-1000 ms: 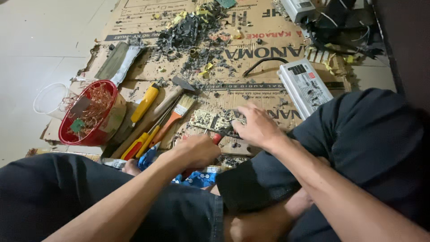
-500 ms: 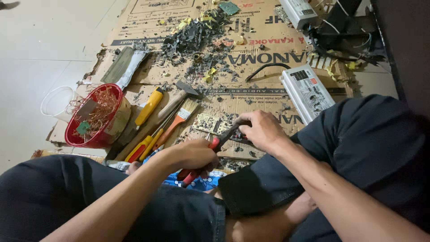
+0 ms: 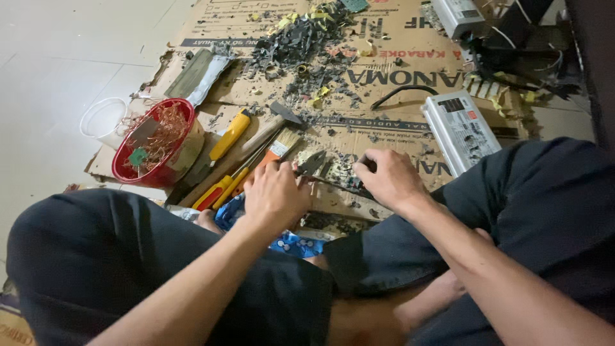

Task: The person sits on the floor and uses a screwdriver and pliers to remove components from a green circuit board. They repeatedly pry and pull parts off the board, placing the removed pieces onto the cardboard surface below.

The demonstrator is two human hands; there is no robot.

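My left hand (image 3: 275, 192) is closed around a pair of pliers; only the dark jaws (image 3: 312, 164) stick out past my fingers. The jaws touch the near edge of a dark circuit board (image 3: 341, 176) that lies on the cardboard (image 3: 397, 64). My right hand (image 3: 387, 179) rests on the right end of this board and pinches it with fingers and thumb. Both hands sit close together between my knees, which are in black trousers.
Left of my hands lie a paintbrush (image 3: 282, 144), a hammer (image 3: 277, 120), a yellow utility knife (image 3: 230, 131) and yellow-red screwdrivers (image 3: 218, 189). A red bowl of copper wire (image 3: 154, 138) and a clear cup (image 3: 102, 118) stand further left. A grey metal box (image 3: 458, 128), a black cable (image 3: 403, 93) and dark debris (image 3: 301, 38) lie beyond.
The red-handled pliers, seen between both hands half a second ago, now sit in my left hand with the jaws at the board. My right hand has shifted slightly right onto the board.
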